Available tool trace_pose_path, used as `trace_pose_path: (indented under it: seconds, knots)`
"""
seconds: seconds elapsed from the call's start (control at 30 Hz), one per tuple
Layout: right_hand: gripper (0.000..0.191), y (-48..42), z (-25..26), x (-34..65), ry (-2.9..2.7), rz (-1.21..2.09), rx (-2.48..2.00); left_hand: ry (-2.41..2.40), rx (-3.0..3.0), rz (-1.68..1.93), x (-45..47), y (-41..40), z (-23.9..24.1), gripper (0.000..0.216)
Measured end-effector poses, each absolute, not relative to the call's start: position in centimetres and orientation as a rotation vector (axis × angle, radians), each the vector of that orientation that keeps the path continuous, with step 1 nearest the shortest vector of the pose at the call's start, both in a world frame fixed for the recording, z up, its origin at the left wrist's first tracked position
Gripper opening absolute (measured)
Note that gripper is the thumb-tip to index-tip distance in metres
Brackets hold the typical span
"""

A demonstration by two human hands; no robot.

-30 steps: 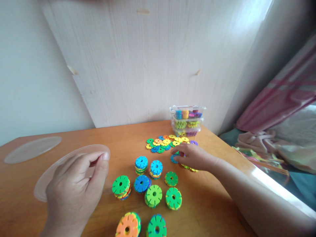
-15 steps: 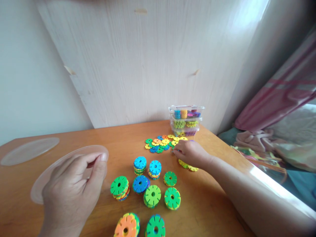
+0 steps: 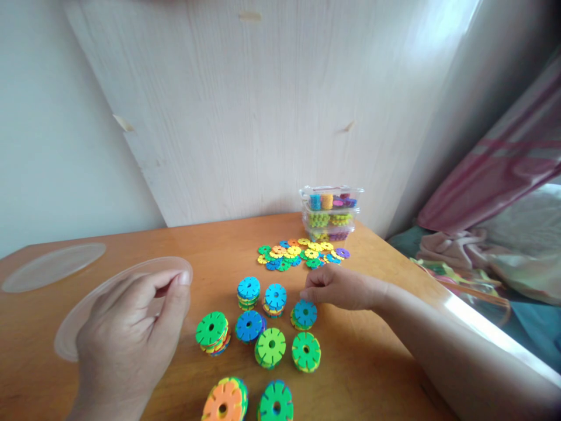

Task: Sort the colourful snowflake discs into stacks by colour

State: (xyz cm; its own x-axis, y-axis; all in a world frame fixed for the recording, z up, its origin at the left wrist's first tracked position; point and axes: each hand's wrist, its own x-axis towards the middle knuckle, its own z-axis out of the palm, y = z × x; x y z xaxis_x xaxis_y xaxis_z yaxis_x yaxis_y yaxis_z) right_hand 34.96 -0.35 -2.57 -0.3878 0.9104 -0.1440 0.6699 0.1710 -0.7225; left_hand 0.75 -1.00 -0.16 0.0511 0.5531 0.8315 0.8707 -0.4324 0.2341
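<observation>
**Operator:** What has moved since the earlier frame?

**Guide:** Your right hand (image 3: 339,287) has drawn back from the loose discs (image 3: 302,253) at centre frame toward the stacks in the lower centre. A blue disc (image 3: 305,312) now lies on top of the stack just below your fingertips; half a second ago that stack showed a green top.

**Operator:** What is the state of that hand?

**Guide:** It is curled, fingers bunched and pointing left, with the tips just above the blue disc. You cannot tell from this view whether they touch it or have let go. Nothing else shows in the hand.

**Operator:** And the other hand?

**Guide:** Your left hand (image 3: 131,333) is in the lower left of the frame, in the same place as before. Thumb and forefinger are pinched on the near rim of a clear round lid (image 3: 109,286) that lies on the tabletop (image 3: 372,362). A second clear lid (image 3: 52,266) lies further left, apart from it.

**Operator:** What does the change mean for the stacks?

**Guide:** Judged from the layout, one more disc has joined the stacked group. The other stacks, with blue, green and orange tops, stand close around it and look undisturbed. The scattered discs lie between the stacks and the clear boxes (image 3: 331,213) against the wall panel, in the upper centre right.
</observation>
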Motion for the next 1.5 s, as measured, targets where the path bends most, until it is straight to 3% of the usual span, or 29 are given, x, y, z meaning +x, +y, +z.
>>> trace_pose_path:
  seconds: [0.27, 0.5, 0.6, 0.73, 0.93, 1.03, 1.13, 1.27, 1.37, 1.5]
  knots:
    - [0.009, 1.1, -2.8, 38.4, -2.083, 0.425, -1.818, -1.342, -2.019, -1.363, 0.1, -0.1, -0.7, 0.015]
    - [0.028, 0.8, -2.9, 39.3, -2.327, 0.383, -1.900, -1.522, -2.002, -1.382, 0.8, -1.0, -0.5, 0.021]
    - [0.025, 0.9, -3.0, 39.0, -2.330, 0.389, -1.868, -1.572, -1.992, -1.389, 1.1, -1.3, -0.3, 0.022]
    - [0.014, 0.9, -3.0, 38.9, -2.183, 0.590, -1.786, -1.533, -2.018, -1.361, 0.9, -1.3, -0.3, 0.025]
    - [0.017, -0.4, -2.4, 37.0, -1.923, 1.238, -1.562, -1.485, -2.013, -1.340, 0.7, -1.0, -0.4, 0.023]
    - [0.015, -0.8, -2.6, 35.7, -1.938, 1.351, -1.548, -1.388, -2.020, -1.361, 0.4, -0.6, -0.5, 0.020]
    - [0.010, -0.6, -2.8, 35.8, -1.967, 1.243, -1.577, -1.344, -2.019, -1.378, 0.3, -0.2, -0.6, 0.017]
    - [0.003, 0.1, -2.4, 38.1, -2.058, 0.763, -1.739, -1.405, -2.006, -1.386, 0.3, -0.3, -0.6, 0.019]
    - [0.017, 0.1, -1.7, 39.9, -2.239, 0.535, -1.929, -1.501, -2.007, -1.365, 0.4, -0.6, -0.5, 0.022]
    - [0.039, -0.5, -1.3, 40.0, -2.386, 0.510, -2.115, -1.551, -2.013, -1.337, 0.3, -0.7, -0.4, 0.028]
